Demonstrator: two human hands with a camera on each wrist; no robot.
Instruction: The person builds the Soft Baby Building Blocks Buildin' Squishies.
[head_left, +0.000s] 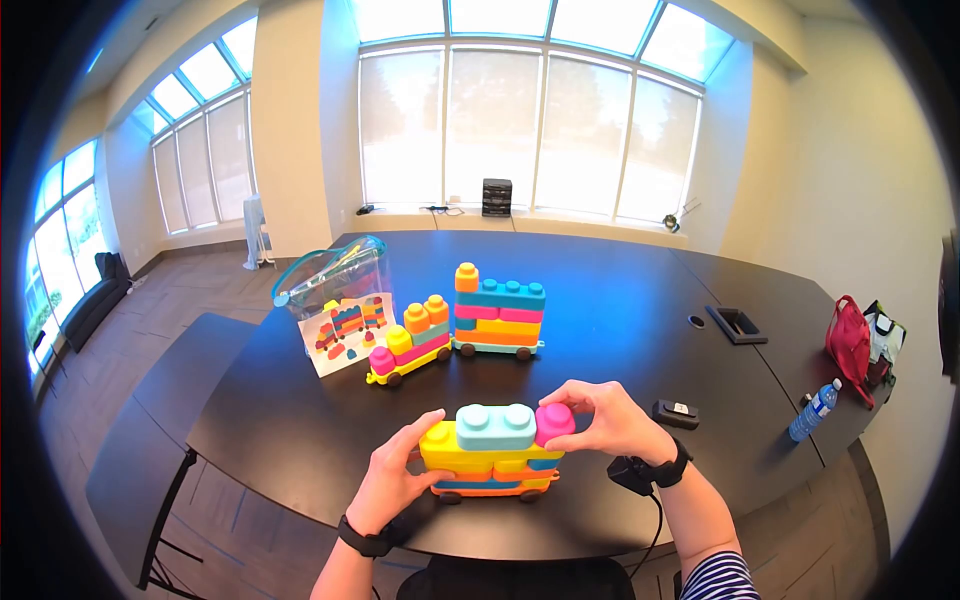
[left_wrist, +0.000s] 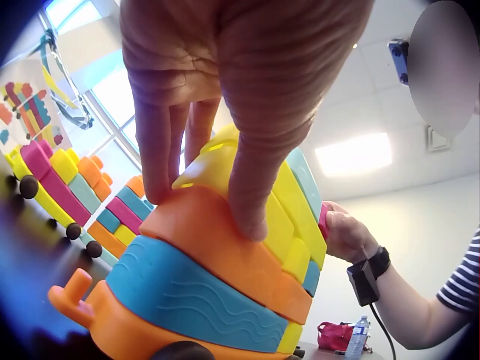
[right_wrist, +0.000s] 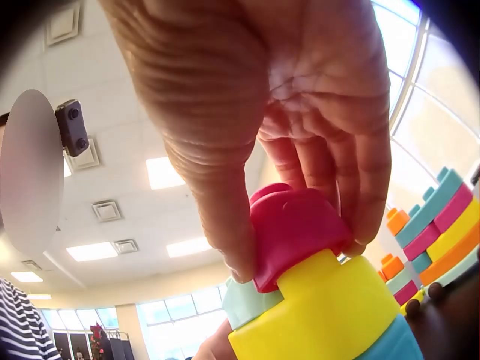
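Observation:
A wheeled wagon of stacked toy blocks point(head_left: 478, 461) stands at the table's near side, in yellow, orange and blue layers. On top of it sits a pale blue two-stud block point(head_left: 497, 431). My left hand point(head_left: 391, 474) holds the wagon's left end, its thumb on an orange block point(left_wrist: 196, 223) in the left wrist view. My right hand point(head_left: 612, 418) pinches a pink block point(right_wrist: 296, 234) between thumb and fingers at the wagon's right end. In the right wrist view the pink block is tilted over a yellow block point(right_wrist: 319, 307), part of whose stud shows beneath.
Beyond stand a yellow-based block wagon point(head_left: 410, 352) and a taller one point(head_left: 500, 325). A picture card point(head_left: 345, 340) leans by a clear bag point(head_left: 360, 272). To the right are a black case point(head_left: 676, 414), a water bottle point(head_left: 815, 411) and a red bag point(head_left: 847, 345).

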